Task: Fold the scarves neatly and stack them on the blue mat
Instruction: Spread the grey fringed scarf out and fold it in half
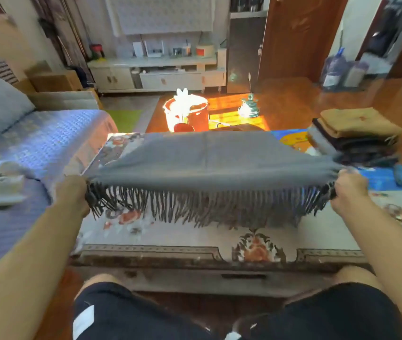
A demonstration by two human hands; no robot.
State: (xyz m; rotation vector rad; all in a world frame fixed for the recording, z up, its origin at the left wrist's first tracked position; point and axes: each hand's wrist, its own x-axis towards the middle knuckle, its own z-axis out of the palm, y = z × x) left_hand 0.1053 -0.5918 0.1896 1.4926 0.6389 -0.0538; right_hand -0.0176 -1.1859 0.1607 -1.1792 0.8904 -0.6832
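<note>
Head: one grey scarf [209, 155], two hands.

Scarf [204, 155] left of folded stack [356, 133]

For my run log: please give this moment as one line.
left hand: grips grey scarf corner | right hand: grips other corner | scarf: stretched above table | stack: on blue mat

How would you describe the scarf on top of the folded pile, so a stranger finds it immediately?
Look at the blue mat at the table's right side, where a stack of folded scarves stands. The tan scarf lies on top, the only light brown one; those beneath are dark.
</note>
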